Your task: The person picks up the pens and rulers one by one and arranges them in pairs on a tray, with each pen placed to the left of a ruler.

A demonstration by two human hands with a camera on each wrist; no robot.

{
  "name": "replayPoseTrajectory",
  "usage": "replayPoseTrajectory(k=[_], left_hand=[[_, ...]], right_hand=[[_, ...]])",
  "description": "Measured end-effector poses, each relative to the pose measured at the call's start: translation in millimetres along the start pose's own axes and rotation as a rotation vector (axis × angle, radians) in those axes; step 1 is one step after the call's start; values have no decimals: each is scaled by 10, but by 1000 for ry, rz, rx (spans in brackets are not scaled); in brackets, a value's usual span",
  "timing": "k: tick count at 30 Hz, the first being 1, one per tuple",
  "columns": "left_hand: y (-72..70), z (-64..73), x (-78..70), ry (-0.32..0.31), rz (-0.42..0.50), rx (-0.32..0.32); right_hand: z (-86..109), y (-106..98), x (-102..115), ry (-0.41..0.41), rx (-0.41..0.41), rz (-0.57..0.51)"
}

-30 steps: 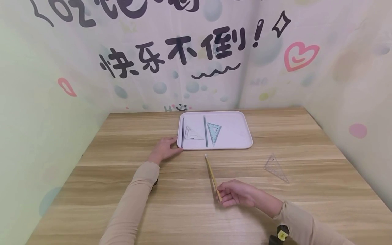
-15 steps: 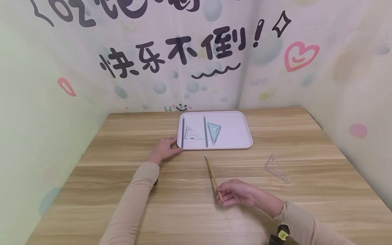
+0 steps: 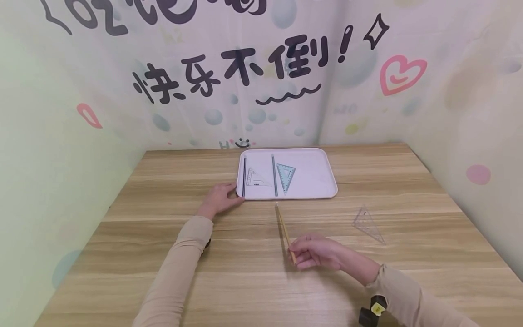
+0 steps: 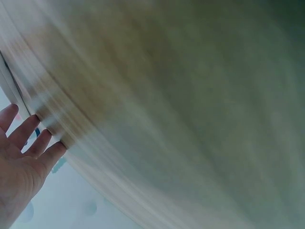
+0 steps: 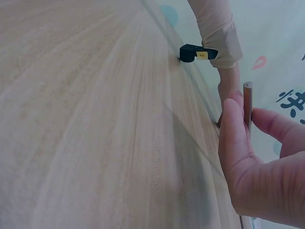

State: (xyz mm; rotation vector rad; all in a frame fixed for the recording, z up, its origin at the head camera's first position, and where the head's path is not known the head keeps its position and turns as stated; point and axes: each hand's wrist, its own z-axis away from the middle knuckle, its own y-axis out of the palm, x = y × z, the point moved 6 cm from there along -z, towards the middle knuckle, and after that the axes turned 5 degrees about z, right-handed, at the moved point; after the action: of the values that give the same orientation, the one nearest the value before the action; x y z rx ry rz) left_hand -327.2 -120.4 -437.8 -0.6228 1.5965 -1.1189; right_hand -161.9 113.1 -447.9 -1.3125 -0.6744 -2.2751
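Observation:
My right hand [image 3: 316, 253] pinches a yellow pencil [image 3: 284, 227] near its lower end, between thumb and fingers. The pencil slants up and left, its far tip just short of the white tray [image 3: 316, 181]. In the right wrist view the pencil's blunt end [image 5: 248, 93] sticks up between thumb and fingers. My left hand [image 3: 218, 200] touches the tray's front left corner; in the left wrist view its fingers [image 4: 29, 131] are spread and fairly straight. On the tray lie a black pencil [image 3: 244, 177], a clear set square [image 3: 257, 181], a dark pencil [image 3: 274, 177] and a teal set square [image 3: 286, 175].
A clear triangular set square [image 3: 369, 229] lies on the wooden table [image 3: 237, 281], right of the tray and beyond my right wrist. A printed curtain [image 3: 204, 118] hangs behind the table's back edge. A black device with a yellow label [image 3: 377, 309] sits at my right wrist.
My right hand has shifted slightly forward with the yellow pencil, whose far tip is now nearer the tray. The left hand and the tray have stayed in place.

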Motion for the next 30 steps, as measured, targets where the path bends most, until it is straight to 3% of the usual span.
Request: replayPoseTrajectory(k=[13,30], left_hand=[[7,-9,26,-17,-1,14],[10,-18,39,-21,-22,5]], right_hand=[[9,-87,98,-6,-10,34],[-36,-296,235,2,-99,85]])
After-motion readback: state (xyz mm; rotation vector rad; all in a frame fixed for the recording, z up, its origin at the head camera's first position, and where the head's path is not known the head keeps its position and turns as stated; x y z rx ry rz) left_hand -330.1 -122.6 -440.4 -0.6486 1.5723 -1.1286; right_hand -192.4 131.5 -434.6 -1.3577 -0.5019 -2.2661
